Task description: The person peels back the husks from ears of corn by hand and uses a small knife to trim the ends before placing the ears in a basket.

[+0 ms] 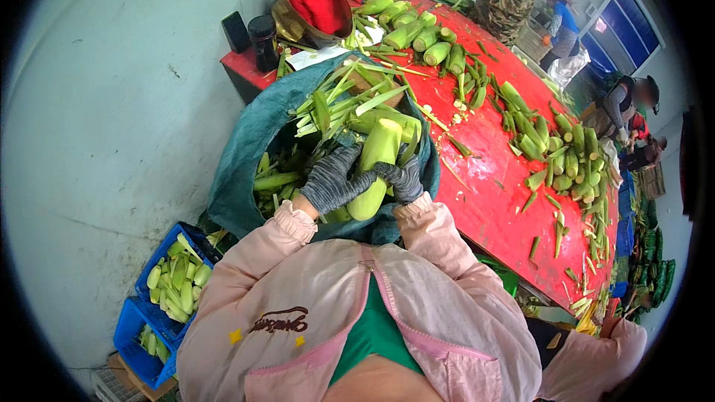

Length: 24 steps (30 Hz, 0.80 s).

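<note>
Both my hands wear grey knitted gloves and hold one thick, pale green peeled vegetable stem (376,170) over a large teal fabric sack (237,173). My left hand (337,178) has its fingers against the stem's left side. On the other side, my right hand (403,176) grips it, thumb across its front, with a green leaf piece beside the fingers. Behind the held stem lies another pale green stem (410,124), at the sack's far side. Cut leaf strips (335,103) heap at the sack's rim, and more trimmings (276,181) lie inside it.
The red table (486,162) carries piled stems (575,162), more stems (419,33) and scraps. A black jar (263,39) and an open bag with red cloth (315,5) stand at its corner. Blue crates (137,335) of stems are at lower left. Several people work beyond the table.
</note>
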{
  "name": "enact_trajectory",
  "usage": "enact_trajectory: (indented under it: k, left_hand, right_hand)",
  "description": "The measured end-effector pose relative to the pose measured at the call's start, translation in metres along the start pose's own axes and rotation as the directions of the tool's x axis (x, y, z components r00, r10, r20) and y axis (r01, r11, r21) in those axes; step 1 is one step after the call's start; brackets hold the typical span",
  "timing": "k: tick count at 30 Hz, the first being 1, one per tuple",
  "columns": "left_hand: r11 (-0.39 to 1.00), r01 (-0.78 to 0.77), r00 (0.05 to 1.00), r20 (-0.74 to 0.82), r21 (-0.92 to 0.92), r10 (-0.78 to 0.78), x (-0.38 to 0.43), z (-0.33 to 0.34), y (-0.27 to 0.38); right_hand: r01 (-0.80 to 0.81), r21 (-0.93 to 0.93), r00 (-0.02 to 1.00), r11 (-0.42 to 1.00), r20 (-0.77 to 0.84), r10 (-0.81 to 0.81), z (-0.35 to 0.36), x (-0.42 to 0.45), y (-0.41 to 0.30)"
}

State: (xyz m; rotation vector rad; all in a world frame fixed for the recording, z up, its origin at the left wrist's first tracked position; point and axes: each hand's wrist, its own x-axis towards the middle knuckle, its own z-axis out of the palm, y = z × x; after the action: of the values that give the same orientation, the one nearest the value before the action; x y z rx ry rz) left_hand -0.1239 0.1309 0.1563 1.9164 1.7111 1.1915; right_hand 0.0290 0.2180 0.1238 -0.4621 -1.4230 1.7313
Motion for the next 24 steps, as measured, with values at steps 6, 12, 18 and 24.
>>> enact_trajectory:
  k: [6, 12, 18, 24]
  left_hand:
    - [0.996, -0.01, 0.998, 0.067, 0.091, 0.004, -0.007, 0.003, -0.004]
    - [0.995, 0.02, 0.999, -0.028, 0.102, -0.017, -0.012, 0.013, -0.011]
    - [0.976, 0.123, 0.986, -0.093, -0.179, -0.141, -0.016, 0.009, -0.018]
    - [0.957, 0.227, 0.97, 0.131, -0.18, -0.206, -0.012, -0.011, 0.005]
  right_hand:
    - [-0.014, -0.01, 1.0, 1.0, 0.007, 0.014, 0.008, -0.004, -0.006]
    - [0.043, -0.139, 0.999, 0.989, 0.016, -0.041, 0.017, -0.008, -0.015]
    - [-0.055, 0.102, 0.998, 0.993, 0.038, 0.051, 0.017, -0.007, -0.006]
    - [-0.068, 0.016, 0.995, 0.998, 0.068, 0.067, 0.017, -0.001, -0.006]
